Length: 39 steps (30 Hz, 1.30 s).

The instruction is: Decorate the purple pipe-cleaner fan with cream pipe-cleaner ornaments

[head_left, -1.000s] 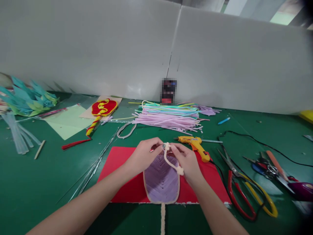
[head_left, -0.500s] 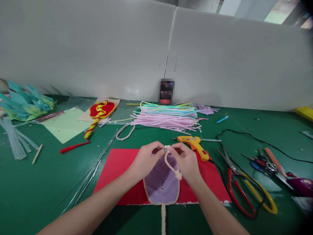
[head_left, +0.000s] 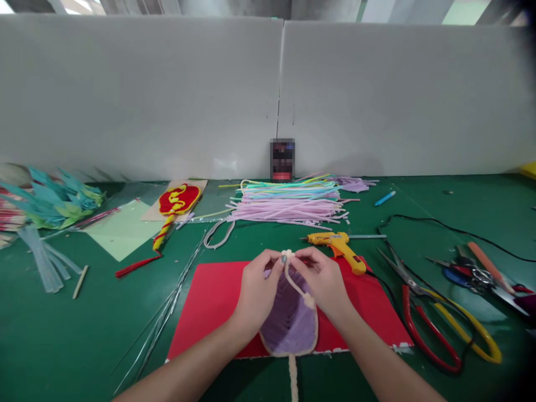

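A purple fan-shaped piece [head_left: 288, 318] with a beige fuzzy border lies on a red sheet [head_left: 213, 301]; its beige braided handle [head_left: 293, 379] points toward me. My left hand [head_left: 257, 290] and my right hand [head_left: 322, 282] meet over its top edge. Both pinch a beige pipe-cleaner strand [head_left: 295, 279] that curls from a small knot at the top down to a knotted end beside my right palm. Both hands' fingers are closed on it.
A yellow glue gun [head_left: 337, 245] lies just behind the red sheet. Red and yellow pliers [head_left: 439, 329], scissors [head_left: 464, 276] and a black cord lie right. A pile of pastel pipe cleaners [head_left: 288, 204] sits behind. A red-and-yellow fan [head_left: 176, 204], wires and teal paper [head_left: 50, 195] lie left.
The camera tilted up and shifted slightly. My hands stayed together at the fan's top, still pinching the beige strand, with only small finger movements.
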{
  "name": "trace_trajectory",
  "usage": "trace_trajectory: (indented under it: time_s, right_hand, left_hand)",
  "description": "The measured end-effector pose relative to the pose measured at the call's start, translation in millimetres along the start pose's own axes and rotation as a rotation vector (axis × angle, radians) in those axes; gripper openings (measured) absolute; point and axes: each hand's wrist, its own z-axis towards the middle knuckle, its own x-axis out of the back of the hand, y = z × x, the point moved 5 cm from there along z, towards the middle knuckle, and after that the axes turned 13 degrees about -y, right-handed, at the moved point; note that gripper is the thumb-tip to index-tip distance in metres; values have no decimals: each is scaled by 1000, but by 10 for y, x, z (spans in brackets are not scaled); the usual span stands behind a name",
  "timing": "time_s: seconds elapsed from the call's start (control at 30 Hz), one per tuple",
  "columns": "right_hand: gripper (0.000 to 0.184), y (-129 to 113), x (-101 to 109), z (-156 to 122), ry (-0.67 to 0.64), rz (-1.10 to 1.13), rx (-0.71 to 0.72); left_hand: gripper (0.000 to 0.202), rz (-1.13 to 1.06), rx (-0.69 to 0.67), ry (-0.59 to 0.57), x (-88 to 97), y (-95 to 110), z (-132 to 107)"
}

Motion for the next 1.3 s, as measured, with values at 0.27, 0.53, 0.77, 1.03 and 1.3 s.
trace_trajectory:
  time_s: [0.27, 0.53, 0.77, 1.03, 1.3]
  right_hand:
    - [19, 10, 25, 6, -6, -60, 6]
    - [19, -1, 42, 16, -18, -85, 10]
    - [17, -7, 13, -32, 48, -245, 84]
    - [18, -14, 31, -21, 27, -159, 67]
    - [31, 30, 3, 26, -77, -73, -6]
  left_hand:
    - [21, 67, -13, -110, 5, 10, 69]
    - [23, 140, -52, -144, 41, 27, 103]
    - [23, 67, -4, -95, -3, 30, 24]
    - [17, 1, -44, -145, -20, 27, 66]
    - [19, 25, -63, -176, 26, 13, 120]
